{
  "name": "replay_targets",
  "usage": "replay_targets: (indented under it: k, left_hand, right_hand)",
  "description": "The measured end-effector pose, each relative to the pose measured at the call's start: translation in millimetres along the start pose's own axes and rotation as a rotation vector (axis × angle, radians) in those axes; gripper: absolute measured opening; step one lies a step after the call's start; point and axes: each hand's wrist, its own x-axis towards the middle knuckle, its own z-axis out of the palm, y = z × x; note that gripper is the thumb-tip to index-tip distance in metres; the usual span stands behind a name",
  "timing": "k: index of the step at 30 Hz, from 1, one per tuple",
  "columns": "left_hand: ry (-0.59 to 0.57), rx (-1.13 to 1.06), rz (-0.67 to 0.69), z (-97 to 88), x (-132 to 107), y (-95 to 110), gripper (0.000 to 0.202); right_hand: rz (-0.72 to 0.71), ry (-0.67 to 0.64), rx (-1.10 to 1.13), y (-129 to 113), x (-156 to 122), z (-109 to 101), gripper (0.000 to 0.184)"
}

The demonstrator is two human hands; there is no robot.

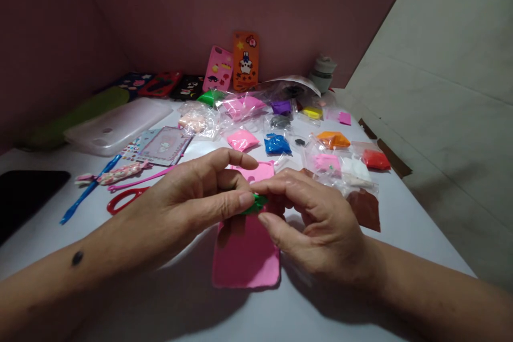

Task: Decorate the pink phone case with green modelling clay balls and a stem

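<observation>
My left hand (200, 197) and my right hand (312, 224) meet at the middle of the white table (401, 246). Both pinch a small lump of green clay (256, 204) between thumb and fingers. Under the hands lies a pink phone case (245, 256), flat on the table and partly hidden by them. Just behind the hands, clear bags hold clay in several colours: pink (241, 139), blue (276, 144), orange (333, 140), red (375, 159), white (356, 170) and brown (364, 208).
Red-handled scissors (126, 199), a blue tool (90, 188) and a sticker sheet (164, 145) lie at the left. A clear plastic lid (116, 128) and a black slab (24, 192) sit farther left. Decorated phone cases (245, 60) lean on the back wall. The table's right edge drops off.
</observation>
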Motion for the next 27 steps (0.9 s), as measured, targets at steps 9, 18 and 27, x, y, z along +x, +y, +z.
replay_targets:
  k: [9,18,27]
  left_hand:
    - [-0.056,0.132,-0.024,4.3,2.2,6.3,0.03]
    - [-0.131,0.058,-0.032,5.3,0.5,3.0,0.039]
    - [-0.099,0.049,0.098,-8.2,-11.0,7.6,0.023]
  right_hand:
    - [-0.083,-0.054,-0.288,-1.9,-3.5,2.9,0.022]
    - [-0.196,-0.106,-0.432,-1.3,-4.9,2.7,0.025]
    - [0.799,0.133,0.486,-2.3,15.8,-9.6,0.015]
